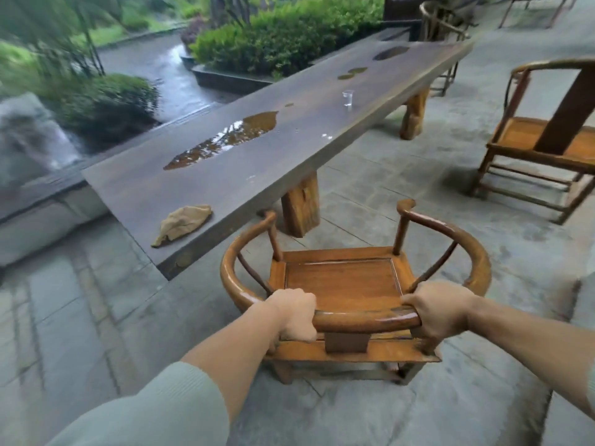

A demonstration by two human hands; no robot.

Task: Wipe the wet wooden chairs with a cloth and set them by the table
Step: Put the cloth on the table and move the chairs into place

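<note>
A round-backed wooden chair (341,281) stands in front of me, its seat facing the long dark wooden table (289,130). My left hand (294,313) grips the curved top rail on the left. My right hand (441,312) grips the same rail on the right. A crumpled tan cloth (183,222) lies on the table's near corner, apart from both hands. A second wooden chair (544,140) stands at the right, away from the table.
Puddles (225,140) lie on the tabletop, and a small clear glass (348,97) stands farther along it. Another chair (441,24) sits at the table's far end. Stone paving surrounds everything; shrubs and a wet path lie beyond the table.
</note>
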